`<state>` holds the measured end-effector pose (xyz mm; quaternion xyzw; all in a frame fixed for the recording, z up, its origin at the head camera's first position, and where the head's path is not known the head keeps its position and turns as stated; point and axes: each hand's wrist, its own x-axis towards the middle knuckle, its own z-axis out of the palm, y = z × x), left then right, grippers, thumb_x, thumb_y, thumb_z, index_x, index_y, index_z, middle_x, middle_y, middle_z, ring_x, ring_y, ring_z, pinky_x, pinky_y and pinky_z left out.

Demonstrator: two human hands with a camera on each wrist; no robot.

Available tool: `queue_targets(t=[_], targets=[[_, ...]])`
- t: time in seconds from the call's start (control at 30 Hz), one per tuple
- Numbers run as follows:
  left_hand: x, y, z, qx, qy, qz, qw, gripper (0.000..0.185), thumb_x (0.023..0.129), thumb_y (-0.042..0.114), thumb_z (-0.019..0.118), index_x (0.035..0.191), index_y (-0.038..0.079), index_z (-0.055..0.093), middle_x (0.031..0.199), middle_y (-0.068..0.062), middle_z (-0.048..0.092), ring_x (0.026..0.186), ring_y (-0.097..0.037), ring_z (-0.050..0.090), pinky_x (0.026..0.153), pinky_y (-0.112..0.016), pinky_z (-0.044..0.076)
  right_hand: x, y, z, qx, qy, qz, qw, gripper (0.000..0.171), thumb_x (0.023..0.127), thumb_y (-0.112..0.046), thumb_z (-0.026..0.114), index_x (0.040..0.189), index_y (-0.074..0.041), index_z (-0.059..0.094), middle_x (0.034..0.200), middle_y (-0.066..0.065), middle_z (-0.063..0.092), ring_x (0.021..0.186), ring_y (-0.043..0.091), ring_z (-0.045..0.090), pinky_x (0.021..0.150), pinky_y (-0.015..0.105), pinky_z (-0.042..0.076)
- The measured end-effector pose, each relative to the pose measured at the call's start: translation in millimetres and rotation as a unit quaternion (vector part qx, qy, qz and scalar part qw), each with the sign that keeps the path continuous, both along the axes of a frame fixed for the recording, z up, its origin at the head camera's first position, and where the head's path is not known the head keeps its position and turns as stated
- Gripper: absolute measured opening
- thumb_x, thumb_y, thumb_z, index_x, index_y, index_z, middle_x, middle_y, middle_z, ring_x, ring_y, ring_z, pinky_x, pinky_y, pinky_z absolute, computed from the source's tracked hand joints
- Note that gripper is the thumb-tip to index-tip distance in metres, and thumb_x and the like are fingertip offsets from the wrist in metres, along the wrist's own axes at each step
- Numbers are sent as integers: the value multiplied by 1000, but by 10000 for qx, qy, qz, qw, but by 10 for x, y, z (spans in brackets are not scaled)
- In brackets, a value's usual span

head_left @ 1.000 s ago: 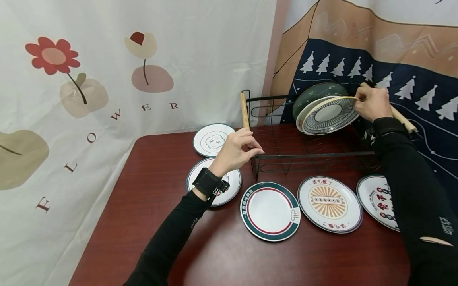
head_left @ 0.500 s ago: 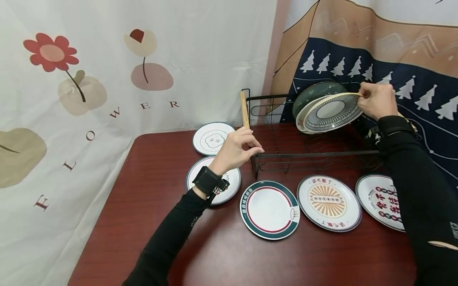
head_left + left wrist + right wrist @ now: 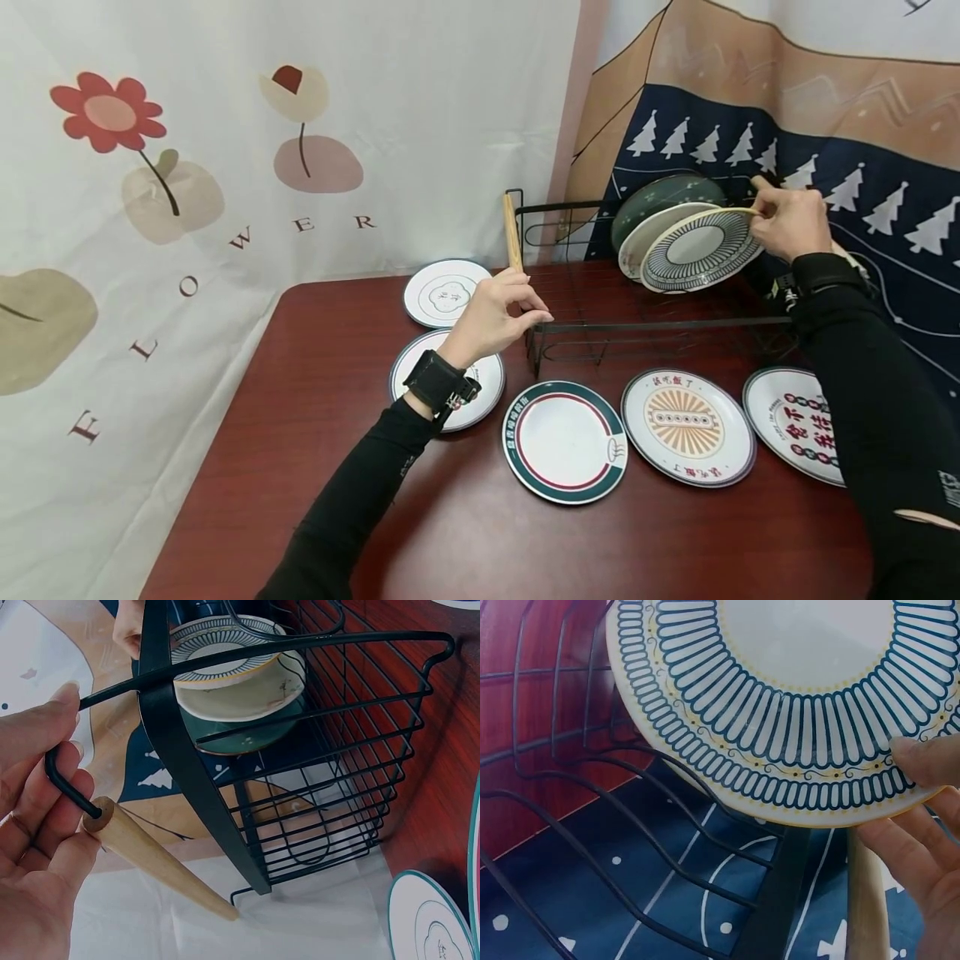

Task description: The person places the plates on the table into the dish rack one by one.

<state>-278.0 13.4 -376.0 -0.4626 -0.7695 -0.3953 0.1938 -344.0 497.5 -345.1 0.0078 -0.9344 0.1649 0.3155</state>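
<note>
Backdrop: floral curtain [image 3: 225, 167] hung at left, tree-print cloth [image 3: 787, 150] at right, behind a dark red worktop [image 3: 337, 417].
Flat plates: five laid on the worktop; flower-motif plate [image 3: 447, 293] at back left, plain white plate [image 3: 480, 379] partly hidden under the left wrist, green-rimmed plate [image 3: 564, 442], sunburst plate [image 3: 687, 427], red-lettered plate [image 3: 797, 423] at far right.
Left hand [image 3: 491, 317]: fingers curled round the near wooden handle [image 3: 154, 856] of the rack; rack end is gripped there.
Rack [image 3: 645, 321]: black wire dish rack, stood on the worktop behind the flat plates.
Racked plates: dark green plate [image 3: 654, 200] rearmost, cream plate [image 3: 643, 237] leaned against it.
Striped plate [image 3: 701, 248]: blue-striped, yellow-edged, tilted in the rack in front of the cream plate, at the rack's right end.
Right hand [image 3: 793, 221]: striped plate's upper rim is pinched between thumb and fingers [image 3: 930, 761]; second wooden handle [image 3: 866, 900] seen just beside it.
</note>
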Motion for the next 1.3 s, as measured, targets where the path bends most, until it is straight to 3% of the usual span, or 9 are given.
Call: queue_targets(t=[0.27,0.57,0.77,0.97,1.23,1.3], targets=[[-5,13,-37,49,53,10,10000,4,86,14,84,84,12,80,75,1,62,79,-19,52,71,-25,42,19,10,14,-301,-387,-258,9985,7,79,-1,61,80,2,68,62,7,57,68,27,50,62,28,31],[0,18,-39,79,41,-16,10000,4,86,12,84,84,12,80,74,2,62,78,-12,48,70,-24,41,17,11,14,-424,-845,-391,9948,11,85,-2,61,90,8,65,83,29,61,85,43,54,70,45,36],[1,12,-30,75,55,-13,10000,4,86,14,83,85,12,80,75,2,61,78,-12,49,70,-23,42,-9,23,-5,-422,-1010,-528,9926,14,85,-2,54,93,6,61,85,29,59,85,46,54,67,45,36],[0,6,-26,49,80,38,9999,5,86,16,83,85,13,80,75,2,62,77,-12,48,70,-24,41,-26,45,-12,-412,-1043,-530,9923,19,85,-2,54,99,7,61,90,32,60,89,50,55,72,52,38],[8,18,-42,82,-38,5,10000,4,87,14,83,85,13,79,76,1,61,78,-14,51,68,-22,42,60,28,56,-391,-1502,-529,9865,23,88,-11,53,100,7,62,92,31,60,89,45,52,67,41,35],[14,19,-39,69,-40,18,10000,4,87,14,83,85,12,80,76,1,61,78,-15,51,68,-25,43,101,11,84,-348,-1658,-505,9842,27,90,-13,53,104,8,62,95,32,60,92,47,51,70,45,38]])
